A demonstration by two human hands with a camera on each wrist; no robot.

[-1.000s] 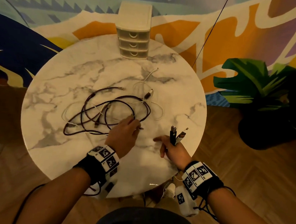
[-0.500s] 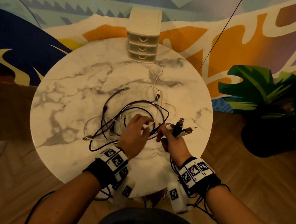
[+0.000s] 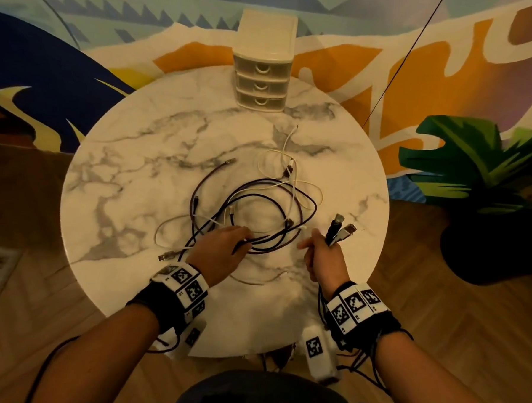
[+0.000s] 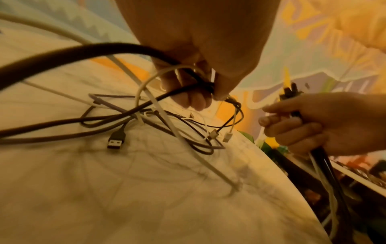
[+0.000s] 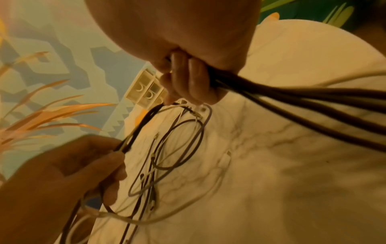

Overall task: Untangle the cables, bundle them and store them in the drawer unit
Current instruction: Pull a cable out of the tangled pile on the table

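Observation:
A tangle of dark and white cables [image 3: 252,206] lies in loops on the round marble table [image 3: 130,169]. My left hand [image 3: 222,248] grips dark cable strands [image 4: 200,82] at the tangle's near edge, with a white strand running through the same fingers. My right hand [image 3: 323,253] holds a bunch of cable ends [image 3: 339,228] upright, their plugs sticking out above the fist; in the right wrist view the dark cords [image 5: 292,102] trail from that fist. A loose USB plug [image 4: 115,140] rests on the marble. The cream three-drawer unit [image 3: 261,81] stands at the table's far edge, drawers closed.
A potted plant [image 3: 481,181] in a dark pot stands on the wooden floor right of the table. A painted wall rises behind the table. A thin dark line [image 3: 398,57] slants up the wall at the right.
The two hands met over the tangle half a second ago and have since drawn apart. The cable loops have shifted toward the table's middle and spread out.

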